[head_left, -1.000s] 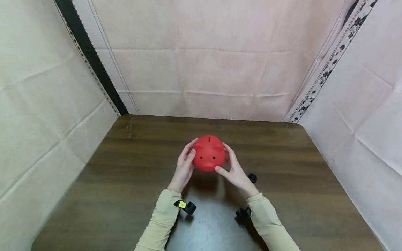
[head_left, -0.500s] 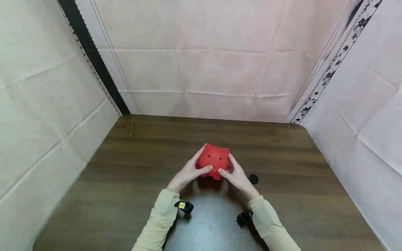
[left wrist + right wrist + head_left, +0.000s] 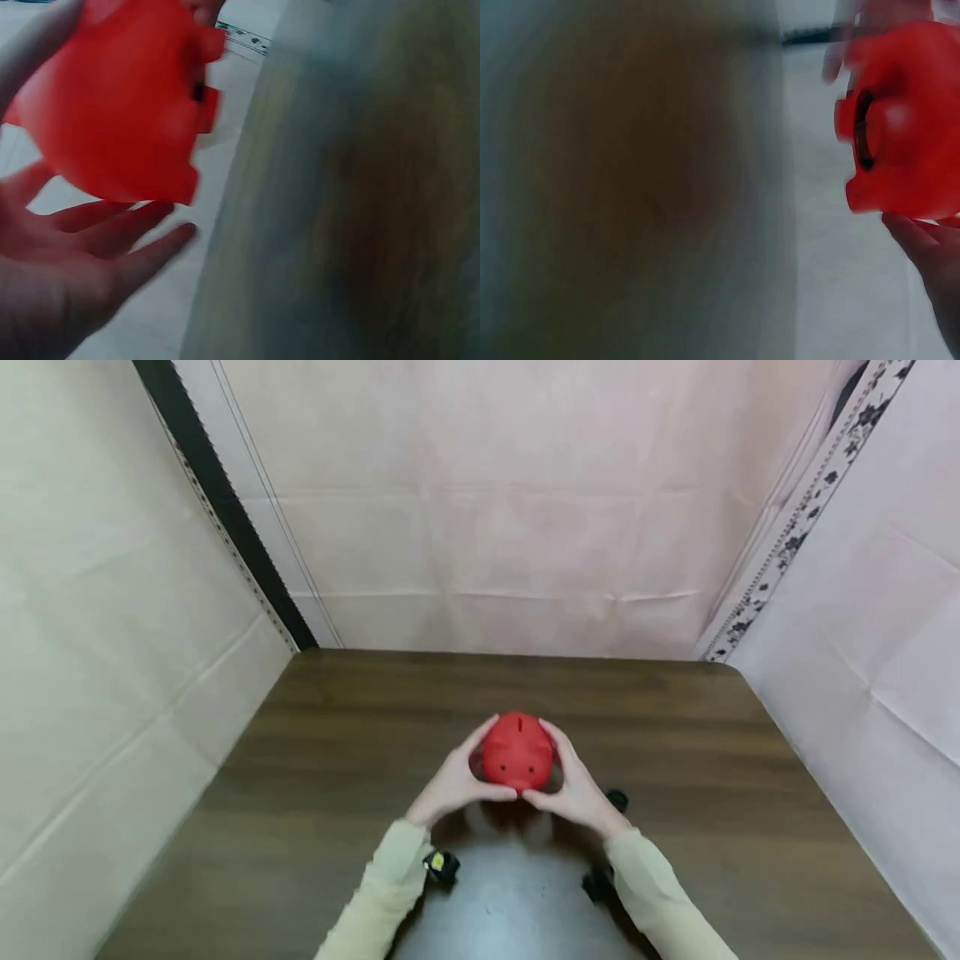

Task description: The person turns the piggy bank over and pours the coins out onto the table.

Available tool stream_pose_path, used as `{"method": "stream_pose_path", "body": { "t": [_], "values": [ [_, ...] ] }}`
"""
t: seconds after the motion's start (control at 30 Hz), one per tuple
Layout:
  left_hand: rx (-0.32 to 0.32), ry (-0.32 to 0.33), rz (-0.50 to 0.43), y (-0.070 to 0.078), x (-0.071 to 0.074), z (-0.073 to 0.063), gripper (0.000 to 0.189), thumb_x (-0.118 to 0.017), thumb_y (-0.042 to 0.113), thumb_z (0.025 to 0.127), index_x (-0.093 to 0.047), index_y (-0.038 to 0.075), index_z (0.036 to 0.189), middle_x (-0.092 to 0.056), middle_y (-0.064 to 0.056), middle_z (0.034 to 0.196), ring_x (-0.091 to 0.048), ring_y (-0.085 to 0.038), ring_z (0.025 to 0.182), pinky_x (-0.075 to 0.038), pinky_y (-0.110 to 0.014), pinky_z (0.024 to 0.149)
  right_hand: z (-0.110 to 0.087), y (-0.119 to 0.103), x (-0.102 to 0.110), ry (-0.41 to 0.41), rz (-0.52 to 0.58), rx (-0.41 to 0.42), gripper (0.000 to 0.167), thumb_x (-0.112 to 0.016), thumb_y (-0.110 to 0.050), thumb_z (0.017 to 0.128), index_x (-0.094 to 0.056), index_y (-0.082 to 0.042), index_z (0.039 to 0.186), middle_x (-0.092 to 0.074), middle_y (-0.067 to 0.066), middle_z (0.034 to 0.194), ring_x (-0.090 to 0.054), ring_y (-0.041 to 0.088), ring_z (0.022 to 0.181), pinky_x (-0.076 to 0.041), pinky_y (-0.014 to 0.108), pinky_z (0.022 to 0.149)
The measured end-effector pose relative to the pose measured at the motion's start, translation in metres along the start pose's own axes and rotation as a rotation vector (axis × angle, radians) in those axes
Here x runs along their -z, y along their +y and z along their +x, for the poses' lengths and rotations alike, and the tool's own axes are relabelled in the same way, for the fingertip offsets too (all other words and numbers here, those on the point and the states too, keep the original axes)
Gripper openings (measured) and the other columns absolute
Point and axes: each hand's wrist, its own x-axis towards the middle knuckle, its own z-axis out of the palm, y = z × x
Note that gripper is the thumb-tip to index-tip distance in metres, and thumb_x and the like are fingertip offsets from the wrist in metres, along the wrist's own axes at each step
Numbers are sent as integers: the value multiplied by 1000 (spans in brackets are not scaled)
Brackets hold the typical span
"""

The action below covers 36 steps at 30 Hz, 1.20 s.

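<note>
A red piggy bank point(image 3: 517, 752) is held between both hands in the head view, with its coin slot on top and its two dark eyes towards me. My left hand point(image 3: 467, 779) grips its left side and my right hand point(image 3: 576, 783) its right side. The thumbs come together below its snout. In the left wrist view the left fingers point(image 3: 124, 232) curve under the bank's side, and its stubby feet stand apart from the tabletop. On the underside, a dark-edged round opening point(image 3: 864, 129) shows in the right wrist view.
A small black round cap point(image 3: 618, 800) lies on the wooden table point(image 3: 360, 727), partly behind the right wrist. Black wrist cameras hang at the left cuff point(image 3: 442, 865) and right cuff point(image 3: 598, 885). White cloth walls point(image 3: 480, 543) enclose the table's back and sides.
The piggy bank has shifted slightly right and nearer. Its face tipped up mid-way, showing its feet, and now tilts down again with the slot in sight. Both hands kept hold of it.
</note>
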Motion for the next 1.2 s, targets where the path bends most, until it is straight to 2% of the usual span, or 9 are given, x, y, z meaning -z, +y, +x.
{"method": "stream_pose_path", "body": {
  "t": [0.1,0.2,0.37,0.47,0.77,0.97,1.2],
  "values": [
    [59,-32,27,-12,-9,4,100,-86,30,72,-26,34,152,-47,-1,146,-49,-25,128,-53,-42,96,-11,15,1,-48,13,-119,99,-81,-23,79,-17,-16,154,-36,11,149,-46,27,129,-49,49,98],
    [42,-6,31,-12,-9,9,98,-86,33,70,-28,42,149,-49,4,142,-51,-23,125,-54,-43,93,-7,15,7,-52,10,-164,102,-82,-30,77,-15,-26,154,-36,7,149,-45,30,130,-50,54,96],
    [5,22,32,2,1,22,98,-86,30,70,-28,46,147,-49,7,141,-52,-20,122,-55,-42,91,15,1,22,-64,-21,-157,103,-82,-32,76,-15,-29,154,-33,4,150,-44,29,132,-52,50,95],
    [-5,28,31,5,6,31,98,-86,28,70,-28,47,147,-48,7,141,-51,-20,124,-55,-43,92,28,0,29,-79,-40,-154,103,-83,-31,75,-15,-31,153,-33,2,150,-42,26,133,-53,48,94],
    [-14,36,-24,-27,4,47,98,-85,24,72,-27,46,148,-45,7,146,-48,-21,130,-51,-44,99,39,11,30,-154,-77,-191,105,-83,-34,75,-14,-25,153,-29,2,152,-41,26,134,-54,46,94],
    [19,39,-128,-45,-2,48,98,-83,19,75,-26,41,151,-41,2,150,-46,-24,133,-47,-44,105,39,13,28,-180,-107,-206,104,-82,-37,75,-14,-24,154,-27,4,154,-44,28,132,-53,46,95],
    [20,36,-125,-52,-6,48,97,-84,19,74,-27,44,149,-42,1,150,-46,-25,133,-45,-46,107,35,18,28,-188,-92,-213,104,-82,-34,76,-14,-21,154,-26,6,154,-42,29,133,-51,49,97]
  ]
}}
